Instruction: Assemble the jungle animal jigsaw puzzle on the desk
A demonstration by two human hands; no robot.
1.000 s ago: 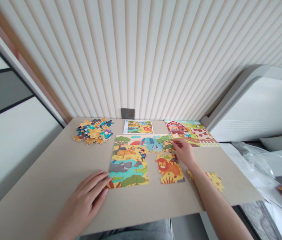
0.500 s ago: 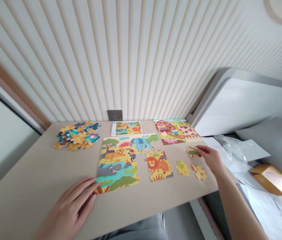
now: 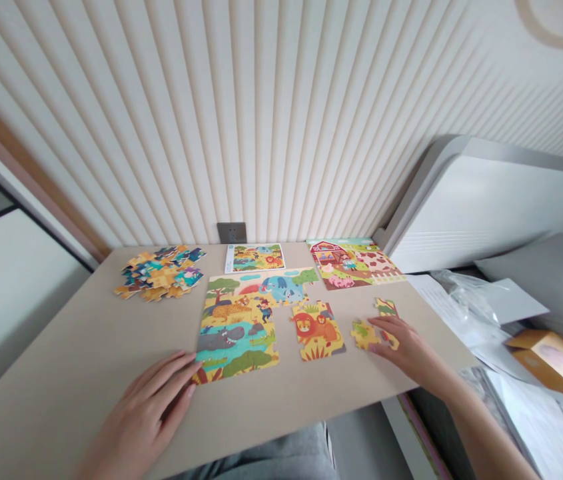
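Note:
An animal puzzle (image 3: 238,327), partly joined, lies on the table with a notch at its right side. My left hand (image 3: 154,400) rests flat at its lower left corner, fingers apart, holding nothing. To its right is a separate joined lion section (image 3: 319,331). My right hand (image 3: 404,347) is over the loose pieces at the right, its thumb and fingertips apart at the edge of a yellow-green piece (image 3: 362,334). Under that hand a second yellow piece (image 3: 390,341) is partly hidden. Just behind the fingers lies a piece with green and red (image 3: 386,307).
A pile of loose pieces (image 3: 161,272) lies at the back left. A picture card (image 3: 255,258) and a finished farm puzzle (image 3: 354,264) are along the wall. Papers and an orange box (image 3: 551,360) lie beyond the table's right edge.
My right hand has let go of the green and red piece and moved left and nearer, to the yellow-green piece. My left hand has stayed at the puzzle's corner.

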